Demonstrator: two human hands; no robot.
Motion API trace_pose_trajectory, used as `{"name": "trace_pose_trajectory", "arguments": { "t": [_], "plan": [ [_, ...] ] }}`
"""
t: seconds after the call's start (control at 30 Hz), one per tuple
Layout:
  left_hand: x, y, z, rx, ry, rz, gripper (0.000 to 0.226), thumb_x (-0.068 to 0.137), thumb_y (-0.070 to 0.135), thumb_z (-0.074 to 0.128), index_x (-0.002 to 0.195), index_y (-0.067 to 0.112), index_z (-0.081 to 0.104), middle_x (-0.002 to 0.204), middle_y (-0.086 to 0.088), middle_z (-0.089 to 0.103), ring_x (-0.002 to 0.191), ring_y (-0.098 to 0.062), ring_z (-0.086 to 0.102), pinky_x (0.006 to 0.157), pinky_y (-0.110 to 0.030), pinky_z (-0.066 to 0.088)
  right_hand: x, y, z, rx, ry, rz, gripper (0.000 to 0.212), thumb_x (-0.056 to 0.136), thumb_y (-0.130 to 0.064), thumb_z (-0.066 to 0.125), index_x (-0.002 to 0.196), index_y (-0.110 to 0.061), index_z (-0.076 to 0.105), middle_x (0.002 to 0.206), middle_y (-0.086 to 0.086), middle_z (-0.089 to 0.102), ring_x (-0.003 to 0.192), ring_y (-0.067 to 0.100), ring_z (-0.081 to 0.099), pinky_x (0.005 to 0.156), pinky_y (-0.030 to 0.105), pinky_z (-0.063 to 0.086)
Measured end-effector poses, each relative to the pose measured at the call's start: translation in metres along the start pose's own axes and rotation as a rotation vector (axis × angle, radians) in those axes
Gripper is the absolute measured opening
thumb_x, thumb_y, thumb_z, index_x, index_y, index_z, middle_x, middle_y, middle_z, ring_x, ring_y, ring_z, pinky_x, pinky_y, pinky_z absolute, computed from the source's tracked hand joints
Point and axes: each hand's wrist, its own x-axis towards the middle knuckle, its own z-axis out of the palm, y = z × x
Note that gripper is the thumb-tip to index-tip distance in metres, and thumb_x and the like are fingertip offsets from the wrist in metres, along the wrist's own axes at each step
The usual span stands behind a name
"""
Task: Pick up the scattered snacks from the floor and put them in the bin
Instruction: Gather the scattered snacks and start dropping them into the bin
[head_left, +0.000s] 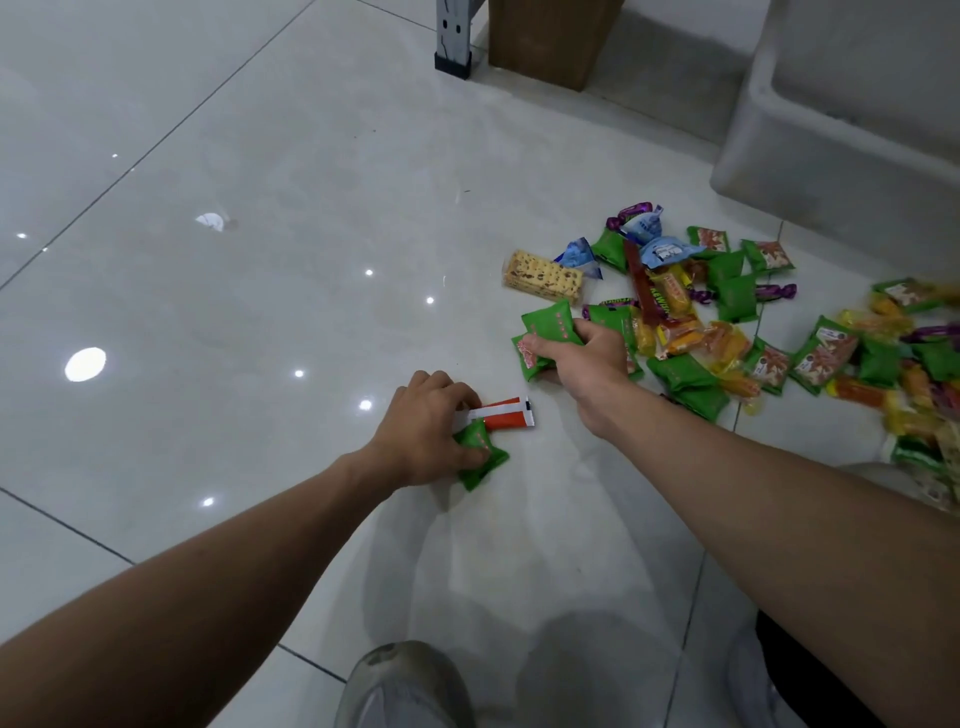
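Many wrapped snacks lie scattered on the white tiled floor at the right, in green, yellow, orange, blue and purple wrappers (727, 322). A clear pack of crackers (543, 276) lies at the pile's left edge. My right hand (582, 358) grips two green packets (548, 335) at the near left side of the pile. My left hand (428, 431) holds a small green packet (480, 457) and an orange and white sachet (506, 414) low on the floor, apart from the pile. The grey plastic bin (841, 119) stands at the upper right, behind the snacks.
A brown cardboard box (550, 41) and a grey metal shelf leg (454, 36) stand at the top, left of the bin. My grey shoe (405, 686) shows at the bottom edge. Glossy floor tiles with light reflections fill the left half.
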Motion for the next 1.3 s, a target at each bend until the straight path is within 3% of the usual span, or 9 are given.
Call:
{"name": "trace_pose_trajectory", "arguments": {
  "t": [0.27,0.43,0.73,0.8,0.93,1.07,1.17,1.3],
  "plan": [
    [0.008,0.003,-0.013,-0.230,-0.061,-0.176,0.049,0.071,0.034,0.081,0.110,0.021,0.054,0.104,0.004,0.055,0.094,-0.015,0.051,0.075,-0.025,0.046,0.003,-0.003,-0.001,0.047,-0.004,0.028,0.017,0.070,-0.011,0.083,0.076,-0.021,0.071,0.084,0.002,0.074,0.088,0.023,0.070,0.084,0.046,0.057],
    [0.010,0.003,-0.022,-0.386,-0.080,-0.267,0.060,0.072,0.027,0.082,0.124,0.021,0.052,0.108,0.003,0.056,0.097,-0.015,0.055,0.080,-0.024,0.049,0.005,-0.010,0.002,0.073,-0.006,0.014,0.023,0.070,-0.010,0.083,0.078,-0.026,0.069,0.088,-0.001,0.074,0.088,0.021,0.070,0.084,0.045,0.057],
    [0.020,0.003,-0.027,-0.415,-0.045,-0.293,0.042,0.074,0.023,0.080,0.110,0.020,0.058,0.107,0.001,0.058,0.095,-0.015,0.055,0.076,-0.024,0.051,0.009,-0.028,0.003,0.150,0.029,-0.023,0.049,0.069,-0.005,0.083,0.111,-0.015,0.061,0.103,0.002,0.069,0.092,0.020,0.069,0.082,0.044,0.058],
    [0.023,0.004,-0.028,-0.442,-0.061,-0.282,0.042,0.074,0.020,0.080,0.107,0.022,0.053,0.109,0.001,0.057,0.096,-0.017,0.056,0.075,-0.025,0.051,0.010,-0.031,0.000,0.176,0.036,-0.019,0.048,0.070,-0.004,0.083,0.108,-0.019,0.059,0.105,0.004,0.068,0.093,0.022,0.068,0.080,0.044,0.059],
    [0.029,0.007,-0.032,-0.518,-0.088,-0.260,0.050,0.075,0.015,0.079,0.113,0.027,0.049,0.116,-0.004,0.056,0.100,-0.022,0.057,0.079,-0.032,0.055,0.011,-0.035,-0.005,0.178,-0.012,-0.026,0.026,0.074,-0.001,0.079,0.090,-0.019,0.068,0.094,0.006,0.073,0.089,0.024,0.071,0.079,0.043,0.059],
    [0.038,0.015,-0.043,-0.698,-0.045,-0.249,0.057,0.075,0.013,0.080,0.119,0.034,0.051,0.116,-0.004,0.057,0.100,-0.026,0.059,0.051,-0.030,0.053,0.013,-0.040,-0.011,0.208,-0.010,-0.019,0.022,0.074,0.001,0.078,0.088,-0.014,0.070,0.092,0.009,0.073,0.090,0.026,0.071,0.078,0.041,0.059],
    [0.048,0.027,-0.053,-0.804,0.029,-0.218,0.057,0.071,0.011,0.082,0.116,0.034,0.056,0.111,-0.006,0.061,0.095,-0.028,0.062,0.063,-0.052,0.058,0.013,-0.052,-0.020,0.228,0.004,-0.027,0.021,0.074,0.001,0.077,0.089,-0.012,0.069,0.091,0.008,0.073,0.086,0.023,0.071,0.075,0.037,0.060],
    [0.069,0.053,-0.074,-0.918,0.111,-0.178,0.057,0.070,0.004,0.082,0.114,0.031,0.059,0.108,-0.012,0.063,0.094,-0.032,0.064,0.072,-0.051,0.059,0.019,-0.078,-0.043,0.273,0.026,-0.023,0.017,0.076,0.000,0.076,0.083,-0.012,0.067,0.085,0.005,0.073,0.073,0.017,0.072,0.062,0.029,0.058]
  ]
}}
